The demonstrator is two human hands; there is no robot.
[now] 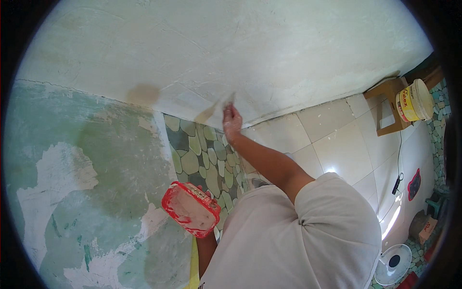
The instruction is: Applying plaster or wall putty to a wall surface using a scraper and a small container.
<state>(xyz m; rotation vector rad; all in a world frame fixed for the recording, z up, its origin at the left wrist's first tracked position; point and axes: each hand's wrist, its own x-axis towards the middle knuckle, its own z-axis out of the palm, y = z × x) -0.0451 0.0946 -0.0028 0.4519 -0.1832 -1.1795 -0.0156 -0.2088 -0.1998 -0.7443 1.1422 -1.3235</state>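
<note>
My left hand (206,192) holds a red plastic tub (172,186) from its far side, with most of the palm hidden behind it. Off-white paste (190,209) coats the inside of the tub, which is tipped so its opening shows. My right arm reaches forward to the pale wall (288,58). The fingers of my right hand (232,123) are closed round a thin pale tool (231,98), blurred and seen nearly edge-on, close to the wall's lower part. Whitish smears mark those fingers.
To the left is a green wall (115,164) with white patches. Pebble-patterned flooring (204,154) lies between the walls; cream tiles (337,139) extend right. A yellow-and-white bucket (414,102) sits on a brown stool (385,89). A fan (393,264) stands at lower right, a cable nearby.
</note>
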